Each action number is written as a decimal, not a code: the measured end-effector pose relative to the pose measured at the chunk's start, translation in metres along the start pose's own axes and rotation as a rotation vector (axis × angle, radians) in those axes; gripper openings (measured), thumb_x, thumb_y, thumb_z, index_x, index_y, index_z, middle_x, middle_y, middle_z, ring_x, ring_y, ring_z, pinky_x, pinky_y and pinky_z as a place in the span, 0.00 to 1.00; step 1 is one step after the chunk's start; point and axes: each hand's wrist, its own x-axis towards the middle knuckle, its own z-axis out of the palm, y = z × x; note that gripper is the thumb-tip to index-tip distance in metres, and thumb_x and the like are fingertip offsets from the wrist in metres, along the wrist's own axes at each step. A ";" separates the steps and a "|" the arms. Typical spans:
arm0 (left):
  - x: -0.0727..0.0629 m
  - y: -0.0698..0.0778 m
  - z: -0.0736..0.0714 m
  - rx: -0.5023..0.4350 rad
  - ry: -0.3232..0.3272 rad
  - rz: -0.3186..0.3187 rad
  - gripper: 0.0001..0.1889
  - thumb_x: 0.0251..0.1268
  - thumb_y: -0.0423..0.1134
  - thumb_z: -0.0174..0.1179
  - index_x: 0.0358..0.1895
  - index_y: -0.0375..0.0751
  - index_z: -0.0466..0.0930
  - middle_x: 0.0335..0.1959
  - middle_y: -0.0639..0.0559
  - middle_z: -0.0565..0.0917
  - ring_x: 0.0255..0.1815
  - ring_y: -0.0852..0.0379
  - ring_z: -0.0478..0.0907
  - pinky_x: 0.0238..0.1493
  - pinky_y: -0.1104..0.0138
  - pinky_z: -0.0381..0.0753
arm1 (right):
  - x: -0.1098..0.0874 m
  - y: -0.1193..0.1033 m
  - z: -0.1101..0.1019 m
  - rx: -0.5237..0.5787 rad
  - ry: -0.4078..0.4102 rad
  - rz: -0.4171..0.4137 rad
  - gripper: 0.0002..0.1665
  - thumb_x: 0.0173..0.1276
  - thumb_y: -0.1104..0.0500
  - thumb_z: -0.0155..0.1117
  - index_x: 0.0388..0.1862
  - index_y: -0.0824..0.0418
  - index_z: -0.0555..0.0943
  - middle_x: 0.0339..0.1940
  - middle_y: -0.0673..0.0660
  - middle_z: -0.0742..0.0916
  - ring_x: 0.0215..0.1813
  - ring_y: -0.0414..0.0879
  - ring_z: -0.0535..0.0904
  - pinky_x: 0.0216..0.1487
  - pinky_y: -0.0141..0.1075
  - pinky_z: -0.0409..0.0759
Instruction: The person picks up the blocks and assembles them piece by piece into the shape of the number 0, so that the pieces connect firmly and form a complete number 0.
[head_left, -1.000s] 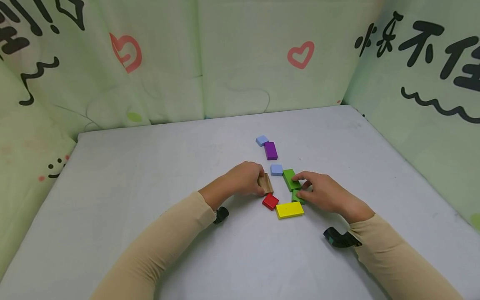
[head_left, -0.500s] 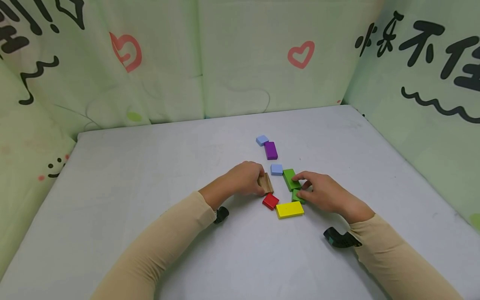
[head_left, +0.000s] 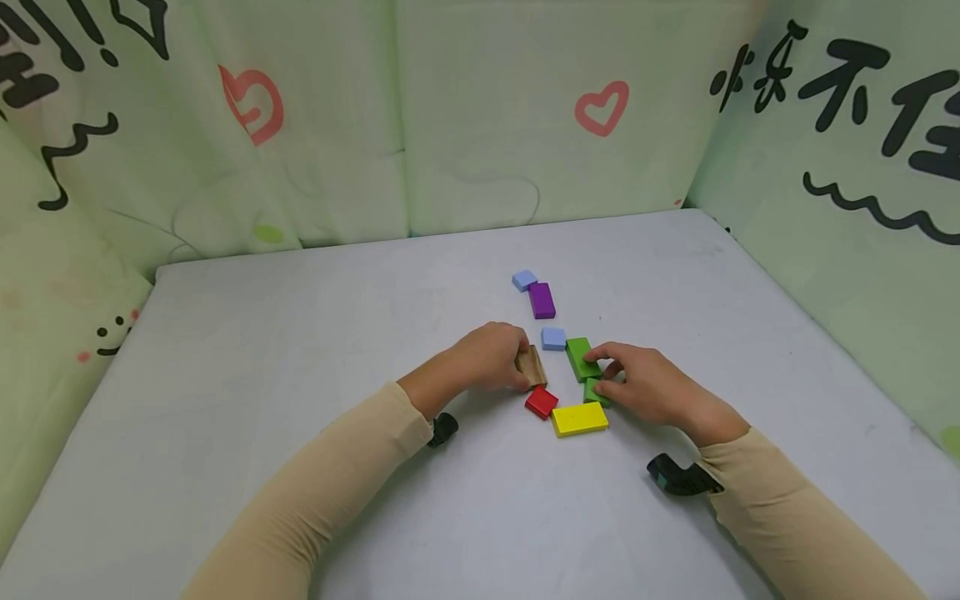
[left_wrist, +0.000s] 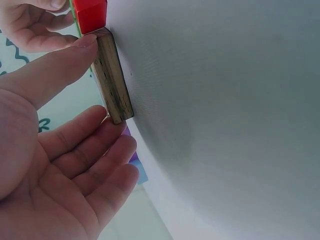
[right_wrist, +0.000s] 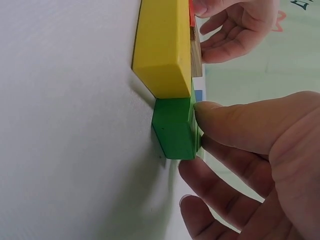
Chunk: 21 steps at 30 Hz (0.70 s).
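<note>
In the head view my left hand (head_left: 491, 357) grips a wood-grain block (head_left: 532, 367) on the white table. Its thumb is at the end beside a red block (head_left: 541, 402), its fingertips at the other end. My right hand (head_left: 648, 382) has its thumb on a small green block (head_left: 592, 392) and its index finger on a longer green block (head_left: 579, 357) just behind. In the right wrist view the small green block (right_wrist: 174, 127) abuts a yellow block (right_wrist: 162, 50), and another fingertip lies right at its edge. The hands partly cover the wood-grain and green blocks.
A light blue block (head_left: 553, 339) lies at the left of the longer green one. Farther back, a purple block (head_left: 542, 301) meets a second light blue block (head_left: 524, 281). Printed green curtains (head_left: 480, 117) stand behind and beside the white table (head_left: 300, 350).
</note>
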 end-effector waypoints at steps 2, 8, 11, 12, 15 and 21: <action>0.000 0.000 0.000 0.002 0.000 0.001 0.29 0.63 0.47 0.70 0.64 0.38 0.76 0.53 0.49 0.81 0.46 0.57 0.75 0.50 0.69 0.78 | 0.000 -0.001 0.000 -0.007 0.005 0.002 0.25 0.69 0.61 0.66 0.64 0.64 0.76 0.50 0.63 0.84 0.51 0.58 0.78 0.53 0.52 0.79; 0.000 0.000 -0.001 0.009 -0.008 -0.002 0.29 0.63 0.47 0.70 0.64 0.39 0.76 0.52 0.50 0.81 0.46 0.57 0.75 0.49 0.69 0.78 | 0.001 -0.001 0.001 -0.034 0.011 0.012 0.25 0.69 0.61 0.66 0.64 0.64 0.76 0.53 0.65 0.83 0.52 0.59 0.78 0.53 0.53 0.79; 0.000 0.000 -0.001 0.010 -0.006 0.003 0.29 0.62 0.47 0.70 0.64 0.39 0.76 0.52 0.50 0.81 0.46 0.57 0.75 0.49 0.69 0.78 | 0.001 -0.001 0.000 -0.039 0.007 0.014 0.26 0.69 0.61 0.66 0.64 0.64 0.76 0.53 0.65 0.83 0.52 0.60 0.78 0.53 0.53 0.79; 0.000 0.000 -0.001 0.009 -0.005 0.005 0.29 0.62 0.47 0.70 0.64 0.39 0.77 0.52 0.50 0.81 0.46 0.57 0.75 0.49 0.69 0.77 | 0.001 -0.002 0.000 -0.039 0.006 0.013 0.26 0.69 0.61 0.66 0.65 0.64 0.76 0.53 0.65 0.83 0.52 0.59 0.78 0.53 0.53 0.79; 0.000 0.000 -0.001 0.006 -0.003 0.011 0.29 0.62 0.47 0.70 0.64 0.38 0.77 0.52 0.50 0.81 0.46 0.57 0.75 0.49 0.69 0.77 | 0.000 -0.002 -0.001 -0.039 0.005 0.010 0.26 0.69 0.61 0.67 0.64 0.64 0.76 0.53 0.65 0.83 0.52 0.59 0.78 0.53 0.53 0.80; 0.000 0.000 -0.001 0.007 -0.009 0.006 0.29 0.63 0.47 0.70 0.64 0.38 0.76 0.53 0.50 0.81 0.46 0.57 0.75 0.49 0.69 0.77 | 0.000 -0.002 -0.001 -0.033 0.004 0.007 0.26 0.69 0.61 0.66 0.65 0.64 0.76 0.54 0.65 0.82 0.52 0.59 0.78 0.53 0.53 0.80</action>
